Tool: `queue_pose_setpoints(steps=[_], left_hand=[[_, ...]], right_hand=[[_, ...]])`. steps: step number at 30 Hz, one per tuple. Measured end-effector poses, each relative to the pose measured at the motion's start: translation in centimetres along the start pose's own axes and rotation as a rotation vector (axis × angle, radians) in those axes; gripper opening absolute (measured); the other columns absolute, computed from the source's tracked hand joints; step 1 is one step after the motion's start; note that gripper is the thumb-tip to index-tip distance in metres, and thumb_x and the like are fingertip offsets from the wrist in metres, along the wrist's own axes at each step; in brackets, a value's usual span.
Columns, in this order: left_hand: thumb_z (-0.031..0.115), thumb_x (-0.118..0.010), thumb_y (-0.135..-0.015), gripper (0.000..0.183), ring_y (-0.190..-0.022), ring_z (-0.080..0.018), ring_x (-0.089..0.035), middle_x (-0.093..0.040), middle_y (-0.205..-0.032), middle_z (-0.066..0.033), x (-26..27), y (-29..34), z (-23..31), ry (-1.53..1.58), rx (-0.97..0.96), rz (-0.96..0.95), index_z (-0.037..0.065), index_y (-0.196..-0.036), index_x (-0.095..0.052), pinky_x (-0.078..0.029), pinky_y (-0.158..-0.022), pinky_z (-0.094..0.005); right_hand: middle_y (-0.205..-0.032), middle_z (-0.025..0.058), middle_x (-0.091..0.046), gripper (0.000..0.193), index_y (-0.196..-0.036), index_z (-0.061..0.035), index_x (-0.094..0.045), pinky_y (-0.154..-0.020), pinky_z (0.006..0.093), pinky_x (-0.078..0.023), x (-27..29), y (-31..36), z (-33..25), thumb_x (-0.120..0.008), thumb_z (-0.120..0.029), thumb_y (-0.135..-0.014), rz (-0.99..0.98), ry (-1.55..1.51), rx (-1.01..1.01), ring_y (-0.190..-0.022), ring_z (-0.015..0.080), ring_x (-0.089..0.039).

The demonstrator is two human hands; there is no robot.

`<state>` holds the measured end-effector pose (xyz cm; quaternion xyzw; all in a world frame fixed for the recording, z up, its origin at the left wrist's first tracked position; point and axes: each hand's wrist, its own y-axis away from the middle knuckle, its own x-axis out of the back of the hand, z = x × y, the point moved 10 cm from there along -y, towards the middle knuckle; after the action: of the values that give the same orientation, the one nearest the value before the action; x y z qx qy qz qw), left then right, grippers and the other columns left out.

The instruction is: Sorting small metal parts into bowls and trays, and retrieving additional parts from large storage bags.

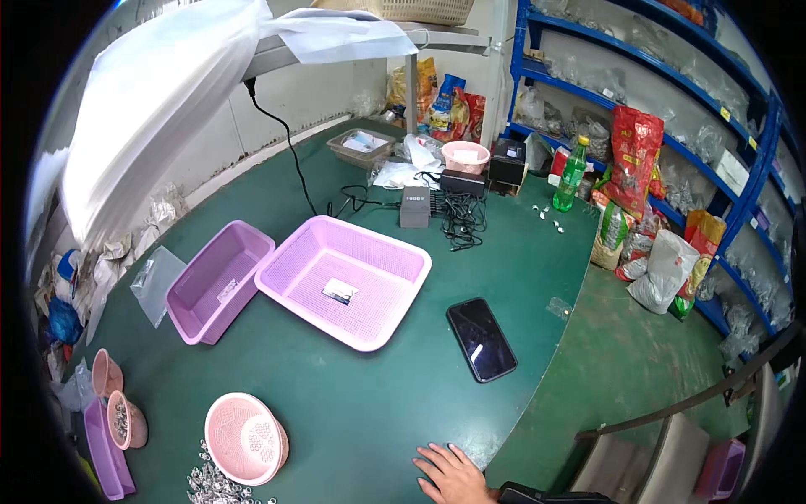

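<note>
My right hand (454,477) lies palm down near the table's front right edge, fingers spread, holding nothing. A dark band or sleeve (546,494) shows at its wrist. Beyond it, apart from the fingers, rests a black smartphone (481,339) with a dark screen. To the left stands a round pink plastic basket (246,438), beside a pile of small silvery metal pieces (217,485) that the lower edge cuts off. Farther back is a wide lilac mesh basket (382,290) with a small label inside, next to a deeper purple bin (201,311). My left hand is out of view.
Small pink cups (128,420) and a narrow purple tray (107,458) stand at the far left. Black cables (457,220), a grey box (415,207) and a green bottle (571,175) are at the back. Blue shelves (655,118) with bagged goods rise at the right.
</note>
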<state>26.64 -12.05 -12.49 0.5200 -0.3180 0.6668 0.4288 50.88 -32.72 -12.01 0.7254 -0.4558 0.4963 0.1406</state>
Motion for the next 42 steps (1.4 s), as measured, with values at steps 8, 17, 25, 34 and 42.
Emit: queue_pose_setpoints(steps=[8, 17, 25, 34, 42], left_hand=[[0.018, -0.043, -0.069, 0.050, -0.111, -0.0365, -0.018, -0.022, -0.121, -0.0193, -3.4, -0.3, -1.5, -0.247, 0.042, -0.221, -0.002, -0.113, -0.029, -0.015, -0.090, -0.0456], [0.033, -0.042, -0.071, 0.060, -0.114, -0.0334, -0.014, -0.017, -0.124, -0.0140, -0.4, -4.6, 9.8, -0.251, 0.204, -0.240, 0.007, -0.120, -0.018, -0.012, -0.091, -0.0465], [0.046, -0.037, -0.072, 0.065, -0.113, -0.0326, -0.017, -0.025, -0.121, -0.0156, -4.5, -4.9, 13.9, -0.237, 0.151, -0.418, 0.002, -0.118, -0.023, -0.015, -0.091, -0.0435], [0.037, -0.048, -0.065, 0.053, -0.113, -0.0307, -0.020, -0.028, -0.120, -0.0102, -6.8, -4.5, 9.6, -0.044, 0.233, -0.409, 0.012, -0.111, -0.038, -0.015, -0.087, -0.0526], [0.030, -0.046, -0.070, 0.040, -0.111, -0.0265, -0.025, -0.032, -0.118, -0.0102, -3.5, 1.4, 5.6, 0.088, 0.599, -0.062, 0.014, -0.106, -0.044, -0.019, -0.088, -0.0459]], right_hand=[[-0.098, 0.0136, -0.043, 0.029, -0.094, -0.0018, -0.044, -0.084, 0.0382, -0.027, 5.8, -1.1, 2.2, -0.048, -0.010, -0.066, -0.040, -0.339, -0.083, -0.097, 0.0316, -0.034], [-0.079, 0.0018, -0.053, 0.013, -0.074, -0.0159, -0.059, -0.075, 0.0317, -0.030, 16.0, 2.0, 13.9, -0.055, -0.016, -0.062, 0.011, -0.341, -0.287, -0.084, 0.0208, -0.041], [-0.074, 0.0065, -0.054, 0.011, -0.072, -0.0132, -0.059, -0.072, 0.0333, -0.033, 19.8, 6.8, 21.0, -0.055, -0.013, -0.061, 0.157, -0.328, -0.486, -0.079, 0.0251, -0.044], [-0.073, 0.0071, -0.055, 0.011, -0.073, -0.0119, -0.058, -0.071, 0.0317, -0.036, 15.2, 3.9, 16.8, -0.053, -0.012, -0.063, -0.092, -0.366, -0.365, -0.076, 0.0248, -0.047], [-0.071, 0.0128, -0.052, 0.018, -0.086, -0.0015, -0.050, -0.059, 0.0301, -0.039, 8.9, -0.5, 7.8, -0.048, -0.012, -0.071, -0.497, -0.590, -0.039, -0.065, 0.0211, -0.050]])
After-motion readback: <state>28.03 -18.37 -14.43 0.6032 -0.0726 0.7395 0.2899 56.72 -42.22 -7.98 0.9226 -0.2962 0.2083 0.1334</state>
